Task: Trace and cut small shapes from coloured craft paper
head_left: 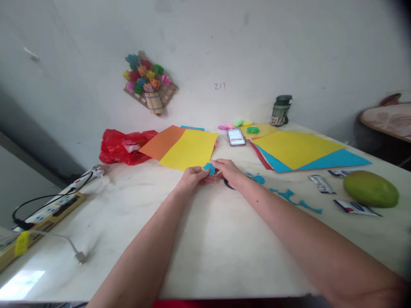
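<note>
Over the middle of the table, my left hand (195, 176) pinches a small blue paper piece (209, 168) with jagged edges. A narrow yellow edge shows at the piece's left side. My right hand (228, 171) is closed at the right edge of the same piece, its fingertips touching it. Under the right hand a black loop (227, 184), like a scissors handle, is partly hidden; whether the hand touches it I cannot tell. Blue paper scraps (287, 195) lie to the right, some behind my right forearm.
Yellow sheet (192, 147), orange sheet (163, 141) and red plastic bag (118, 147) lie behind left. Coloured sheets (298, 147), phone (236, 137) and green bottle (281, 110) are behind right. Green fruit (370, 189) and small packets (322, 184) sit right; power strip (51, 211) left.
</note>
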A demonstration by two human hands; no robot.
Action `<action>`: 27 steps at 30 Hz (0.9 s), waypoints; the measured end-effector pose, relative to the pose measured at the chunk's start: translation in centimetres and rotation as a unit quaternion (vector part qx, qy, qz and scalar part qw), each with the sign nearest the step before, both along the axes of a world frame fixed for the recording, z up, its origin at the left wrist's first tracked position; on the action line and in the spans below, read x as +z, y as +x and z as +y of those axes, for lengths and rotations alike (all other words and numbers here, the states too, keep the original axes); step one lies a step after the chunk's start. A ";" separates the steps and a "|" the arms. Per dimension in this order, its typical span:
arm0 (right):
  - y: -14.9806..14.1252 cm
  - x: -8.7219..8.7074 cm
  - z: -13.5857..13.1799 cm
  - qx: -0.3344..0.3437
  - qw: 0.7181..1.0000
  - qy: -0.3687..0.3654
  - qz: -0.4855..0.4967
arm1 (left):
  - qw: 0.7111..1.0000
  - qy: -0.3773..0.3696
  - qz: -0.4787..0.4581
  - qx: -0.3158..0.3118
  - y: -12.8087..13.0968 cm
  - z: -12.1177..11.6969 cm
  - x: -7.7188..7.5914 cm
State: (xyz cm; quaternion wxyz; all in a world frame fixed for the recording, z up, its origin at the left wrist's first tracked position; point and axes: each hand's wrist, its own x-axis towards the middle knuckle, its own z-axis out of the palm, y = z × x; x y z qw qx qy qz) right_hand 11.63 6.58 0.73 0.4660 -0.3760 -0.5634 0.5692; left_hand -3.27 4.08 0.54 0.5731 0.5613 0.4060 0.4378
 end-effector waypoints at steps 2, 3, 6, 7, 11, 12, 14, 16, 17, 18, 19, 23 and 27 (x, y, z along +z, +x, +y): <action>0.0 0.1 -0.1 0.003 1.000 -0.009 0.003 | 1.000 0.003 -0.009 -0.001 0.0 -0.1 0.1; 0.0 0.1 -0.1 0.005 1.000 -0.011 0.001 | 1.000 0.005 -0.012 0.001 0.0 -0.1 0.1; -0.1 -0.1 -0.1 -0.011 1.000 -0.001 -0.009 | 1.000 0.002 -0.009 0.006 0.1 -0.2 0.2; -0.1 -0.1 0.0 -0.021 1.000 0.005 -0.013 | 1.000 -0.001 -0.006 0.007 0.1 -0.2 0.2; -0.2 -0.4 0.3 -0.050 0.998 0.018 -0.025 | 1.000 -0.007 0.004 0.005 0.1 -0.1 0.1; -0.2 -0.5 0.4 -0.054 0.998 0.020 -0.031 | 1.000 -0.005 0.003 0.009 0.1 0.0 0.0; -0.2 -0.5 0.5 -0.061 0.997 0.025 -0.041 | 1.000 0.001 -0.001 0.027 0.1 0.1 -0.1; -0.1 -0.6 0.5 -0.061 0.997 0.028 -0.047 | 0.999 0.006 -0.002 0.048 0.1 0.2 -0.1; -0.1 -0.5 0.5 -0.059 0.997 0.028 -0.048 | 0.999 0.005 -0.002 0.054 0.1 0.2 -0.1; -0.1 -0.5 0.4 -0.055 0.997 0.026 -0.048 | 0.998 0.004 -0.001 0.057 0.0 0.2 -0.1; -0.1 -0.4 0.4 -0.050 0.997 0.022 -0.045 | 0.998 0.003 -0.002 0.057 0.0 0.2 -0.1; 0.0 -0.1 0.2 -0.040 0.999 0.005 -0.009 | 0.998 -0.006 -0.024 0.060 -0.1 0.3 -0.1; 0.0 -0.3 0.3 -0.035 0.999 0.001 -0.006 | 0.998 -0.010 -0.030 0.063 -0.3 0.4 -0.2</action>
